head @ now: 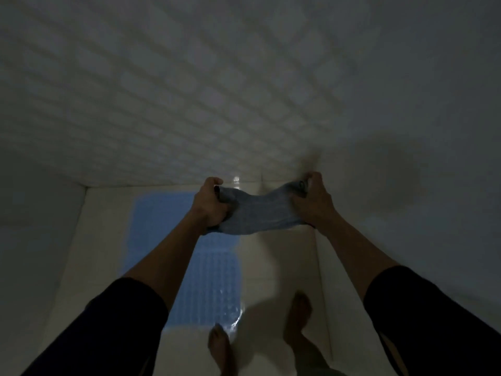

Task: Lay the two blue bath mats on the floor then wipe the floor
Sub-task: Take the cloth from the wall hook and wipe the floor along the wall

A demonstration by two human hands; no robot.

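Note:
A grey-blue cloth (260,213) is stretched in the air between my two hands, above the floor. My left hand (210,206) grips its left end and my right hand (314,202) grips its right end, both fists closed. Below them a blue bath mat (214,283) with a bumpy surface lies flat on the pale tiled floor (273,267), running from the far wall toward my feet. My arms hide part of it. Whether it is one mat or two laid end to end, I cannot tell.
A tiled wall (189,90) rises straight ahead, with plain walls close on the left (32,213) and right (420,131). My bare feet (301,310) stand on the floor at the mat's near right corner. The room is dim and narrow.

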